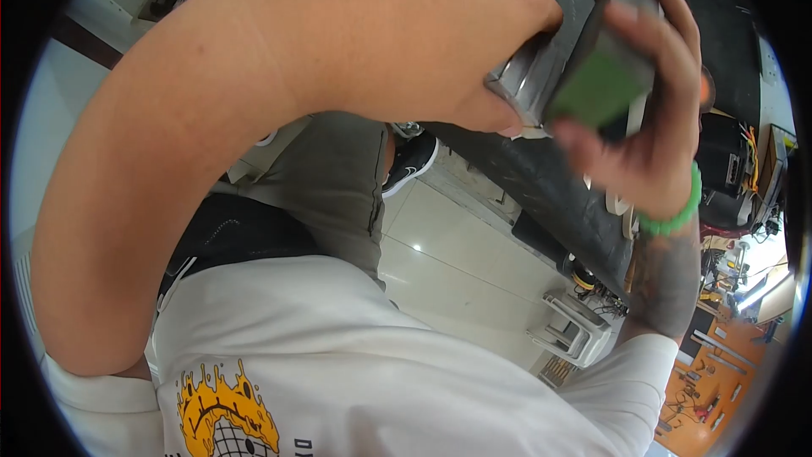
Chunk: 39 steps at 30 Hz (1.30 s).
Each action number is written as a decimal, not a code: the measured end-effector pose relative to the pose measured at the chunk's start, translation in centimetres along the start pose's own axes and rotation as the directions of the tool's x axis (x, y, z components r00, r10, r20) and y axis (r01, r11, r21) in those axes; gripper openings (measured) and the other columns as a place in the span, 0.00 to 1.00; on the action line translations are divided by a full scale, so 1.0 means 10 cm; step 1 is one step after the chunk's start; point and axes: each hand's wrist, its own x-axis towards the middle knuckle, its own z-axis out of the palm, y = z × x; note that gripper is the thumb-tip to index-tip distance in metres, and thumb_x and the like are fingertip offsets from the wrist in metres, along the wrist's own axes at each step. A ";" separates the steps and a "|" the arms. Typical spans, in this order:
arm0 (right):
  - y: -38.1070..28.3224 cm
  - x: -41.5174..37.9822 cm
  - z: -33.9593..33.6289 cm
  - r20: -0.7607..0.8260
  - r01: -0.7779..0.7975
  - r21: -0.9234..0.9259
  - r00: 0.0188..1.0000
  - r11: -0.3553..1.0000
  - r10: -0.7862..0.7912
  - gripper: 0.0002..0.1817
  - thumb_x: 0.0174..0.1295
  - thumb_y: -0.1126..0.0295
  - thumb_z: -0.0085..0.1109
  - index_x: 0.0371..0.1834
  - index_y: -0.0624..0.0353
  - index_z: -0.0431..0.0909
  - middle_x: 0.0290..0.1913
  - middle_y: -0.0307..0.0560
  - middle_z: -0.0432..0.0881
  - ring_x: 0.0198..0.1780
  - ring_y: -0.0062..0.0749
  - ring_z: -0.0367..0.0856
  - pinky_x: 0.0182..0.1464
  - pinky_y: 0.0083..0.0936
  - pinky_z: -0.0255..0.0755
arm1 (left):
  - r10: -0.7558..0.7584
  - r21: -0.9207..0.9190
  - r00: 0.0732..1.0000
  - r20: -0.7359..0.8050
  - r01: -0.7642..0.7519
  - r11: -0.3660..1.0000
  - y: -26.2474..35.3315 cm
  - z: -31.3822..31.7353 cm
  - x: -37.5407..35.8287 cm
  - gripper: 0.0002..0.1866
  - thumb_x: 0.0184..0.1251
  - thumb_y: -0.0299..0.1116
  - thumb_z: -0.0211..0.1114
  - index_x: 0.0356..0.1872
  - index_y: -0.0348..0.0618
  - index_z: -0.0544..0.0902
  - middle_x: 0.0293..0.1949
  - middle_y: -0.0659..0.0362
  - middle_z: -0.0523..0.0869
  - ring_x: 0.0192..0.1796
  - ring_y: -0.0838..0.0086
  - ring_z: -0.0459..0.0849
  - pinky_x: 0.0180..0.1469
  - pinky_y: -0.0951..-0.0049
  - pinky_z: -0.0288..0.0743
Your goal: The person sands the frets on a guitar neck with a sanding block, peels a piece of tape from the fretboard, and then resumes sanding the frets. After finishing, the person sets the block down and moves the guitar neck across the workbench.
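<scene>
My left hand [482, 42] reaches in across the top of the view and grips a shiny metal piece [531, 76] between thumb and fingers. Just right of it, my right hand [664, 110], with a green bead bracelet [674, 217] at its wrist, holds a dark grey block [605, 68] with a green face, its thumb low and its fingers over the far side. The block is tilted and close beside the metal piece; whether they touch is unclear. Motion blurs the right fingers and the block.
Beneath the hands runs a dark work surface [499, 156]. A white stool [575, 326] stands on the tiled floor [440, 267]. Electronics and cables [734, 161] crowd the right, above an orange tool board [719, 385]. A leg with a black shoe [410, 165] shows near the middle.
</scene>
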 end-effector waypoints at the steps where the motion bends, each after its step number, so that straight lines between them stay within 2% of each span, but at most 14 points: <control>1: -0.36 0.28 0.13 -0.220 0.221 0.301 0.963 0.928 -0.158 0.50 0.45 0.48 0.89 0.69 0.46 0.68 0.75 0.69 0.60 0.73 0.65 0.68 0.71 0.58 0.66 | 0.001 -0.012 1.000 0.003 -0.001 1.000 0.00 0.00 0.00 0.22 0.60 0.49 0.76 0.41 0.38 0.86 0.43 0.52 0.88 0.57 0.57 0.84 0.60 0.60 0.74; 6: 0.11 0.16 0.02 -0.018 0.284 -0.059 0.958 0.957 -0.285 0.44 0.45 0.47 0.90 0.66 0.42 0.76 0.75 0.68 0.61 0.75 0.65 0.68 0.73 0.56 0.65 | -0.011 -0.041 0.999 0.049 0.013 0.999 0.02 -0.02 0.02 0.22 0.61 0.48 0.76 0.41 0.37 0.86 0.43 0.51 0.88 0.56 0.56 0.84 0.60 0.60 0.74; 8: -0.04 0.10 0.26 -0.258 0.244 0.309 0.952 0.919 -0.166 0.43 0.46 0.48 0.88 0.65 0.47 0.77 0.73 0.68 0.63 0.74 0.63 0.69 0.72 0.55 0.67 | -0.015 -0.022 0.999 0.047 0.016 1.000 0.01 -0.04 0.01 0.22 0.61 0.48 0.76 0.42 0.37 0.86 0.44 0.51 0.88 0.56 0.56 0.84 0.61 0.60 0.74; 10: 0.01 0.08 0.36 -0.339 0.235 0.207 0.928 0.950 -0.155 0.43 0.49 0.51 0.86 0.67 0.54 0.74 0.74 0.65 0.63 0.72 0.60 0.72 0.70 0.54 0.68 | -0.016 -0.060 0.999 0.036 0.018 0.998 -0.01 -0.04 0.03 0.23 0.62 0.48 0.76 0.44 0.36 0.86 0.46 0.50 0.88 0.57 0.56 0.84 0.61 0.60 0.74; 12: 0.38 0.13 0.07 -0.131 0.027 -0.221 0.990 0.975 -0.057 0.41 0.52 0.55 0.83 0.67 0.57 0.74 0.75 0.61 0.64 0.70 0.58 0.75 0.69 0.50 0.70 | 0.029 -0.074 0.998 -0.053 -0.033 0.997 -0.03 0.06 0.03 0.24 0.62 0.48 0.76 0.45 0.36 0.86 0.47 0.49 0.88 0.57 0.57 0.84 0.62 0.60 0.74; 13: 0.43 0.13 0.04 -0.059 -0.094 -0.155 0.995 0.983 0.086 0.42 0.54 0.54 0.81 0.69 0.58 0.72 0.75 0.59 0.64 0.70 0.55 0.74 0.68 0.44 0.71 | 0.065 -0.076 0.987 -0.144 -0.077 0.994 -0.05 0.09 0.04 0.24 0.62 0.49 0.76 0.46 0.35 0.86 0.48 0.49 0.88 0.57 0.57 0.84 0.62 0.61 0.74; 14: 0.47 0.11 0.03 -0.061 -0.096 -0.158 0.994 0.983 0.087 0.42 0.54 0.54 0.81 0.69 0.58 0.72 0.75 0.59 0.64 0.70 0.55 0.74 0.68 0.44 0.71 | 0.069 -0.075 0.987 -0.145 -0.080 0.994 -0.09 0.10 0.04 0.24 0.62 0.49 0.76 0.46 0.35 0.86 0.48 0.49 0.88 0.57 0.57 0.84 0.62 0.61 0.74; 16: 0.50 0.13 0.03 -0.076 -0.118 0.317 0.986 0.941 0.149 0.45 0.55 0.51 0.81 0.72 0.59 0.69 0.75 0.59 0.64 0.71 0.48 0.74 0.67 0.38 0.72 | 0.033 -0.119 0.998 0.051 -0.027 0.992 -0.08 0.00 0.09 0.25 0.63 0.49 0.76 0.47 0.34 0.85 0.48 0.48 0.88 0.58 0.58 0.84 0.63 0.62 0.73; 17: 0.43 0.10 0.04 -0.082 -0.051 0.076 0.995 0.996 0.057 0.47 0.56 0.50 0.81 0.74 0.59 0.65 0.75 0.60 0.63 0.73 0.48 0.69 0.69 0.41 0.69 | 0.033 -0.121 0.998 0.049 -0.027 0.992 -0.08 0.02 0.08 0.25 0.63 0.49 0.76 0.47 0.34 0.85 0.48 0.48 0.88 0.58 0.58 0.84 0.63 0.62 0.73; 20: 0.63 -0.06 0.03 -0.056 -0.007 0.083 0.998 0.996 0.012 0.48 0.56 0.50 0.82 0.73 0.58 0.65 0.75 0.62 0.62 0.75 0.52 0.65 0.71 0.48 0.66 | 0.064 -0.041 0.996 -0.066 -0.066 0.997 -0.08 0.06 0.04 0.23 0.62 0.49 0.75 0.43 0.36 0.86 0.44 0.51 0.88 0.54 0.60 0.85 0.59 0.64 0.74; 22: 0.46 -0.01 0.07 -0.046 -0.100 0.157 0.993 0.982 0.109 0.48 0.54 0.50 0.83 0.72 0.58 0.64 0.74 0.65 0.62 0.77 0.58 0.61 0.73 0.53 0.61 | 0.052 -0.036 0.996 -0.069 -0.054 0.998 -0.09 0.06 0.03 0.23 0.62 0.49 0.75 0.42 0.36 0.86 0.44 0.51 0.88 0.54 0.60 0.85 0.59 0.64 0.74; 24: 0.41 0.10 0.12 -0.133 0.113 0.371 0.989 0.922 -0.068 0.47 0.56 0.61 0.82 0.76 0.60 0.63 0.78 0.75 0.62 0.77 0.58 0.67 0.75 0.48 0.65 | 0.044 -0.029 0.997 -0.070 -0.046 0.999 -0.06 0.07 0.03 0.23 0.62 0.49 0.75 0.42 0.36 0.86 0.43 0.51 0.88 0.54 0.60 0.85 0.58 0.64 0.74; 25: 0.41 0.08 0.18 -0.172 0.137 0.343 0.982 0.929 -0.081 0.48 0.58 0.53 0.80 0.77 0.60 0.62 0.77 0.77 0.63 0.77 0.57 0.68 0.75 0.47 0.66 | 0.041 -0.026 0.997 -0.070 -0.043 0.999 -0.06 0.06 0.02 0.23 0.62 0.49 0.75 0.42 0.36 0.86 0.43 0.51 0.88 0.54 0.60 0.85 0.58 0.64 0.74; 39: 0.19 0.24 0.09 -0.115 0.225 0.211 0.972 0.951 -0.204 0.49 0.58 0.48 0.80 0.76 0.56 0.64 0.75 0.81 0.62 0.75 0.66 0.70 0.71 0.51 0.73 | 0.012 0.017 0.995 -0.098 -0.010 1.000 -0.02 0.06 0.01 0.22 0.61 0.48 0.75 0.41 0.36 0.86 0.42 0.52 0.88 0.52 0.61 0.85 0.57 0.65 0.74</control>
